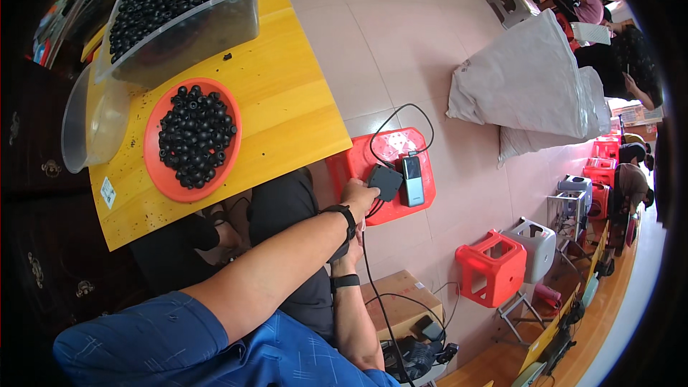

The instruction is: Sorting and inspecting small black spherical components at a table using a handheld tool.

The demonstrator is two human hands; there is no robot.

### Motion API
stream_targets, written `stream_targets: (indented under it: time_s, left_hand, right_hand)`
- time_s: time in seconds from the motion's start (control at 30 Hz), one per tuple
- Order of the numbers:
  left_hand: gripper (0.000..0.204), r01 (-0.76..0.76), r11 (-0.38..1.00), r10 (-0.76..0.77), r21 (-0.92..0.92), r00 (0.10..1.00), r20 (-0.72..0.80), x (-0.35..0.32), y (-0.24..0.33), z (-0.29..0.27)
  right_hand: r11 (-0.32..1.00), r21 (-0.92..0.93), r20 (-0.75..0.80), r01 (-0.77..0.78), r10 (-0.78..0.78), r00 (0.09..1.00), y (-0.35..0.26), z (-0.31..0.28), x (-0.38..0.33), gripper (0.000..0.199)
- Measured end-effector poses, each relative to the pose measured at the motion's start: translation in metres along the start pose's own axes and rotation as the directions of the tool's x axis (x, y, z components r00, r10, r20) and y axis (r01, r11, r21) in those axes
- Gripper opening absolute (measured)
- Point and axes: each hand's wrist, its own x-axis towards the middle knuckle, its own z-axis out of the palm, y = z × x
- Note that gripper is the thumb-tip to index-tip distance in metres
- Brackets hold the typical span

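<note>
Head view: the left hand [360,195] has its fingers closed on a black box [385,183] over the red stool [394,211], where a power bank [413,180] lies, its print too small for me. Nearer than the stool, the right hand [351,251] is half hidden, its grip untellable. The sticker [107,192] on the desk [287,115], left of the stool, is unreadable.

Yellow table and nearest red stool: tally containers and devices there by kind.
Clear containers: 2
Orange dish: 1
Black square device, in left hand: 1
Silver-blue device, on red stool: 1
Total: 5
</note>
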Motion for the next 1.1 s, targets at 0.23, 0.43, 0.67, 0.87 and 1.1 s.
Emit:
stream_targets:
  time_s: [0.23,0.43,0.67,0.87,1.1]
  left_hand:
    - [0.031,-0.006,1.000,0.006,-0.001,1.000,-0.014,-0.005,0.003,0.000]
    - [0.035,0.018,0.997,-0.019,0.069,1.000,0.010,-0.007,0.004,-0.001]
    - [0.012,0.116,0.975,-0.145,0.192,0.980,0.140,0.004,-0.005,-0.002]
    - [0.004,0.161,0.987,-0.154,-0.004,0.953,0.262,0.004,-0.008,0.000]
    - [0.016,0.082,0.984,-0.119,0.156,0.963,0.244,0.010,-0.015,0.000]
  right_hand:
    - [0.991,-0.104,-0.024,0.086,-0.089,0.996,0.002,-0.010,0.002,0.024]
    - [0.967,-0.202,0.042,0.154,-0.149,0.988,-0.019,-0.016,-0.002,0.021]
    - [0.956,-0.226,0.174,0.185,-0.148,0.974,-0.040,-0.019,0.007,0.021]
    - [0.914,-0.333,0.253,0.229,-0.148,0.956,-0.084,-0.006,0.028,0.019]
    - [0.798,-0.533,0.433,0.282,-0.030,0.901,-0.129,-0.023,0.042,0.026]
